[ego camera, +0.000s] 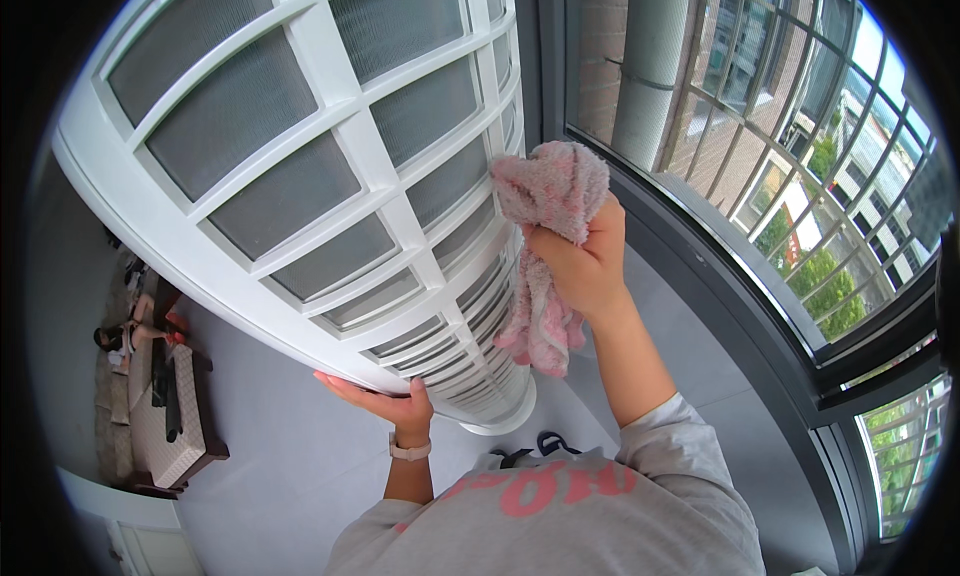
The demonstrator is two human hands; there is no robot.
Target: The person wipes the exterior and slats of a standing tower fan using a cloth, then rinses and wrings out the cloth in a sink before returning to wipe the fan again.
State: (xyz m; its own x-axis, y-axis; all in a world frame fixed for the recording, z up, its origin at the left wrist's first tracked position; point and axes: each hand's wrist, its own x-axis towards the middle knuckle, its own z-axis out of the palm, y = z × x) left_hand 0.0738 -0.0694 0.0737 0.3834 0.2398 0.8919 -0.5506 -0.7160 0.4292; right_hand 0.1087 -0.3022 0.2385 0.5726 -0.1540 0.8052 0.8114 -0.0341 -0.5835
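Note:
A tall white door with a grid of textured glass panes and slats lower down stands in front of me. My left hand holds its near edge, thumb on one side and fingers spread towards the other. In my right hand is a bunched, fluffy pink-and-grey cloth. The cloth's upper part overlaps the door's far side, and its loose end hangs below my fist. Whether it touches the door or is a little apart, I cannot tell.
On the right runs a dark-framed window, with a metal grille beyond it. Grey floor surrounds the door's foot. At far left, a person is on a sofa with dark items on it.

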